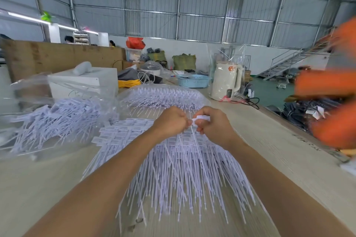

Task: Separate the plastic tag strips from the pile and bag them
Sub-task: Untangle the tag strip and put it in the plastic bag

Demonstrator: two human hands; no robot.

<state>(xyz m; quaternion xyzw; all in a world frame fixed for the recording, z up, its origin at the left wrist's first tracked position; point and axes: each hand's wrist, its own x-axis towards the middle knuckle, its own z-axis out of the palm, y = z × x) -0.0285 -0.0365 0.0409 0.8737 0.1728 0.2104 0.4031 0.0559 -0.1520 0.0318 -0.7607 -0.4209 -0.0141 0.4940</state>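
Both hands meet above the far end of the pile, and the grip is shared between them: the right hand [212, 127] pinches the white head of a tag strip [200, 118] between thumb and curled fingers, while the left hand [171, 121] is closed into a fist just beside it, seemingly clamped on the neighbouring piece, though what lies inside that fist is hidden. A thin tail runs down from the pinch toward the heap, so the strip appears to be in the middle of being pulled away from its fellows. Directly under the hands and spreading toward the camera lies the pile of tag strips [173, 169], heads in rows at the far side and tails fanning out across the desk [279, 159]; it looks large, so most of the separating seems left to do. To the left, a clear bag [48, 113] lies slumped on the desk with a tangle of strips inside, which I judge to be the bagged share so far; its mouth cannot be made out. Beyond the hands a second clear packet of strips [163, 96] sits in neat rows, apparently untouched. Further back stand a white box [82, 81], a blue basket [193, 81] and a cream kettle [226, 81]. A blurred orange sleeve [331, 86] crosses the right edge.
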